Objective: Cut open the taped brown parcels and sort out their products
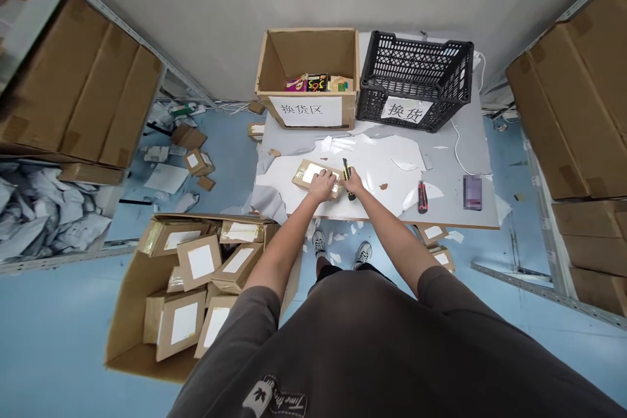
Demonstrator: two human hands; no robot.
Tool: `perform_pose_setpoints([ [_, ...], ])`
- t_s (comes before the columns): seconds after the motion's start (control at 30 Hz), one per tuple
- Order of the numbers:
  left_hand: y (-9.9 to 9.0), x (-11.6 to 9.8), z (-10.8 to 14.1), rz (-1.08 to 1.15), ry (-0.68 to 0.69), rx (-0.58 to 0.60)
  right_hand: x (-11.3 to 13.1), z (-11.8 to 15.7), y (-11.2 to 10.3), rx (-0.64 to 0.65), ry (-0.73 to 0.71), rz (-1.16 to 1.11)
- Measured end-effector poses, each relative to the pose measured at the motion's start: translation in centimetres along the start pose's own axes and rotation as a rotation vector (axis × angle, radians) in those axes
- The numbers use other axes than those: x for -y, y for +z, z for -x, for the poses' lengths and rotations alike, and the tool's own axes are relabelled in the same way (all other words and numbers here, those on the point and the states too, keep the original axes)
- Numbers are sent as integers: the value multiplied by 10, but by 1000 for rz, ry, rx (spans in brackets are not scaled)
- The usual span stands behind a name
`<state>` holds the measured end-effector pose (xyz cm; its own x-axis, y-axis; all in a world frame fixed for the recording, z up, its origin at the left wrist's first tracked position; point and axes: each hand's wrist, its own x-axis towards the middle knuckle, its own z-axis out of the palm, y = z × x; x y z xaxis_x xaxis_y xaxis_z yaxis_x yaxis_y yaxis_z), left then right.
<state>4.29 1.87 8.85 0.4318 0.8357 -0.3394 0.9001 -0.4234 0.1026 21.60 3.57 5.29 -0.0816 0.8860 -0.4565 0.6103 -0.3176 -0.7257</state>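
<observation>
Head view: small brown cardboard box with white label, frame centre. Left hand lies on top, fingers uncurled, likely bracing it; right hand clenches slim black-and-yellow utility knife by box's right end. Upper centre-right: black plastic crate, paper sign facing out, presumably for quick reading.

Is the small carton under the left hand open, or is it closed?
It looks closed: the small carton's top is flat under the left hand, no flap raised.
</observation>
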Motion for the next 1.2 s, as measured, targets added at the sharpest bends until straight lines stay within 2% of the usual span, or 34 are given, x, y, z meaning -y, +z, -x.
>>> perform_pose_setpoints([
  [0.13,6,-1,6,69,-7,-48,-15,20,-22,89,53,-23],
  [0.23,13,-2,13,97,-9,-71,-26,41,-34,185,12,65],
  [0.37,14,-2,15,87,1,-61,-22,53,-36,264,-49,321],
  [0.47,11,-3,13,77,6,-44,-13,51,-33,251,-71,487],
  [0.57,11,-3,11,67,6,-18,-9,48,-33,238,-67,553],
  [0.77,17,1,9,70,50,7,-9,46,-39,347,-33,467],
  [0.87,19,4,9,71,61,2,-10,45,-38,351,-14,377],
  [0.97,20,6,10,73,52,2,-13,46,-35,410,13,285],
  [1.2,23,6,16,88,44,-14,-16,52,-29,407,38,229],
])
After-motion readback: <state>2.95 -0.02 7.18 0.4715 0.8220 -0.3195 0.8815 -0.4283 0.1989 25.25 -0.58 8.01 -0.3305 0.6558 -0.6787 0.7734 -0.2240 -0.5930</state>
